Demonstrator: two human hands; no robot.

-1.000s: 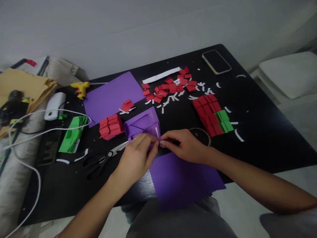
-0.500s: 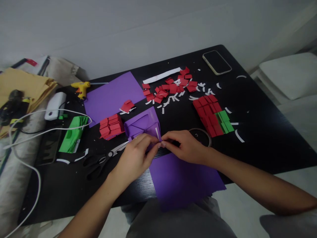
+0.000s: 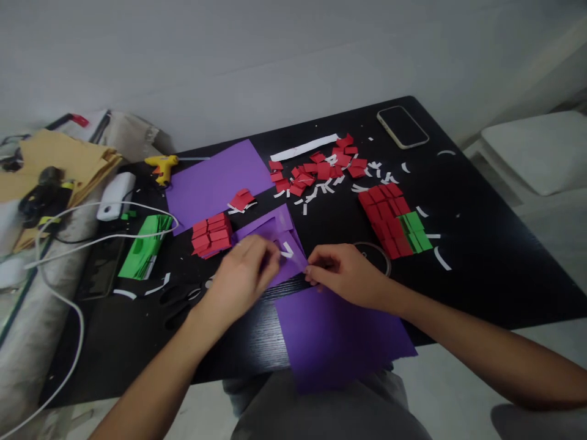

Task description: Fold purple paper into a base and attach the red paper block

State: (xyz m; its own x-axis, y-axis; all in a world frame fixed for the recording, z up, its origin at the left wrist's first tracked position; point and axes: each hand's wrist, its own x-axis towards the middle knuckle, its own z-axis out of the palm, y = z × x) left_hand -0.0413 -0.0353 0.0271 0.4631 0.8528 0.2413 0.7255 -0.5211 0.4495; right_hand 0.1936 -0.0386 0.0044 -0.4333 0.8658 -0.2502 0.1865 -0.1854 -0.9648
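Note:
A folded purple paper piece (image 3: 291, 235) lies in front of me on the black table. My right hand (image 3: 342, 272) pinches its near right corner. Above the piece, my left hand (image 3: 254, 263) is closed on a thin white paper strip (image 3: 287, 250), which curls out past the fingertips. Part of the purple piece is hidden behind my left hand. Beside it on the left sits a block of red folded paper pieces (image 3: 211, 235). Black-handled scissors (image 3: 178, 299) lie partly under my left wrist. A flat purple sheet (image 3: 343, 336) hangs over the near table edge.
Loose red squares (image 3: 323, 170) and white scraps lie at the back. A red panel (image 3: 385, 220) with a green corner (image 3: 415, 232) is on the right, near a phone (image 3: 402, 127). Green paper (image 3: 145, 247), a yellow glue gun (image 3: 162, 168) and a white cable (image 3: 80, 311) are on the left.
My hands were together at the purple piece's corner. My left hand has moved away to the left, pulling the white strip up from the paper; the right hand still holds the corner.

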